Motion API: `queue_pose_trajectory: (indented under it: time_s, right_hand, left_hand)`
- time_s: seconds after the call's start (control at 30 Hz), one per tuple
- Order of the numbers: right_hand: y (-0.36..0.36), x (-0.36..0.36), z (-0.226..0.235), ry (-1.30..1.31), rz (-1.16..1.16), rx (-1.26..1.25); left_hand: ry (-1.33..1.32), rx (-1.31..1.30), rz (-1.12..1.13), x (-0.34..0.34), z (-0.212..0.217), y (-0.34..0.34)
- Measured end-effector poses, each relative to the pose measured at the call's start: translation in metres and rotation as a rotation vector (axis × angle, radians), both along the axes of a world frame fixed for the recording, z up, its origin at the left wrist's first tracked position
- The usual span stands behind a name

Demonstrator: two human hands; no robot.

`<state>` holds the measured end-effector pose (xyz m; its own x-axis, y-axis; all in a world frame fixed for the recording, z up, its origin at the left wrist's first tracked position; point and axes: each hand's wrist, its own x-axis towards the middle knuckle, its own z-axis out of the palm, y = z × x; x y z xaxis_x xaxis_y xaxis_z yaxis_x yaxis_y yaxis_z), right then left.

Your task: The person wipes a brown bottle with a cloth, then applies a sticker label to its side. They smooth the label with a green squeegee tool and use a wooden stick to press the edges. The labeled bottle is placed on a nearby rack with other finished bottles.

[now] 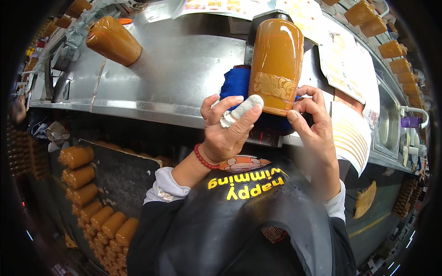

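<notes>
glossy amber cylinder (pixel 276 60) with embossed band: likely slick, rigid; left hand (pixel 228 131) and right hand (pixel 313 122) pinch its lower rim against blue cloth (pixel 235 82).

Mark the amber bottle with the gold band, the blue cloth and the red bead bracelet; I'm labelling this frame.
amber bottle (pixel 276 50), head view, upper body.
blue cloth (pixel 235 82), head view, left fold.
red bead bracelet (pixel 201 158), head view, beads at left wrist.

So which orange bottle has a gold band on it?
The big one between the left hand and right hand; the other orange bottles look plain.
</notes>
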<state>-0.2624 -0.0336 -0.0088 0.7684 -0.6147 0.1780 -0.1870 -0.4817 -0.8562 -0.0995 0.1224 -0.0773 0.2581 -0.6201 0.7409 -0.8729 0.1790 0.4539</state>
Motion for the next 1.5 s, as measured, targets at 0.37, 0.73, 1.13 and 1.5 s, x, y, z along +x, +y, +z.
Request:
queue_pose_trajectory:
  time_s: [0.37,0.73,1.13,1.5]
  right_hand:
    - [-0.01,-0.008,0.004,0.019,0.062,0.15]
    - [-0.035,-0.03,-0.005,0.086,0.224,0.25]
    - [-0.039,-0.028,-0.012,0.038,0.26,0.281]
    - [-0.044,-0.035,-0.013,-0.002,0.279,0.184]
  left_hand:
    - [-0.381,-0.136,0.006,0.017,0.015,-0.013]
    - [-0.643,-0.092,-0.133,0.032,0.038,-0.022]
    - [-0.378,0.107,-0.106,0.019,0.042,-0.049]
    - [-0.339,0.028,-0.165,0.026,0.021,-0.022]
